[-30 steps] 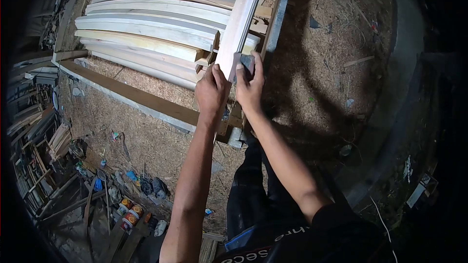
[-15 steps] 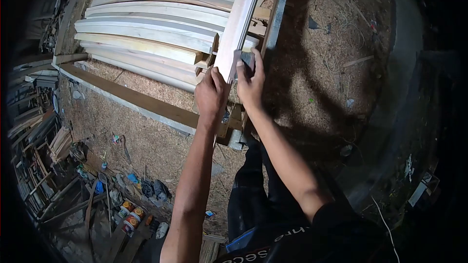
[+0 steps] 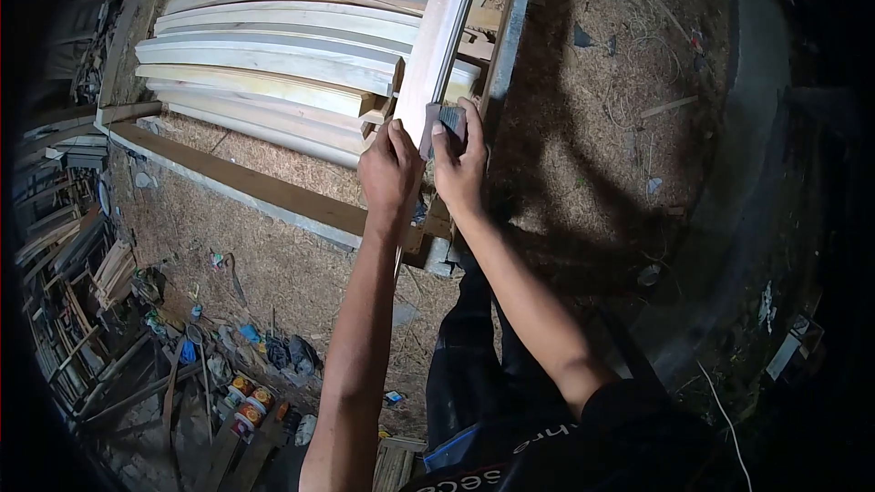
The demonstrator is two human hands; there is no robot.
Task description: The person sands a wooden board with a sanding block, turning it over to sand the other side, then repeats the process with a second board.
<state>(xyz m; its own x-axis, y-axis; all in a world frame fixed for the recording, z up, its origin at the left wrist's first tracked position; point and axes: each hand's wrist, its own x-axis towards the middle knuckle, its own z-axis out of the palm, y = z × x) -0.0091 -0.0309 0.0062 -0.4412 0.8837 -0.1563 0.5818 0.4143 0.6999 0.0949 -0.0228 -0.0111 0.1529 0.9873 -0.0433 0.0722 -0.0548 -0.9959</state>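
At the upper centre of the frame, I see my left hand pinching the pale board, my right hand gripping a grey pad, both forearms reaching upward.

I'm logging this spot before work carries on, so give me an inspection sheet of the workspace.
Surface: row of pale boards beneath the long board, beside a brown beam
Job's things: long board, slanting across the row; grey block against its edge
Clutter: cans and scrap wood, lower left
Hands: left hand grips the long board; right hand holds the block
Cables: pale cord, lower right; type unclear
Surroundings: littered brown ground, dark edges
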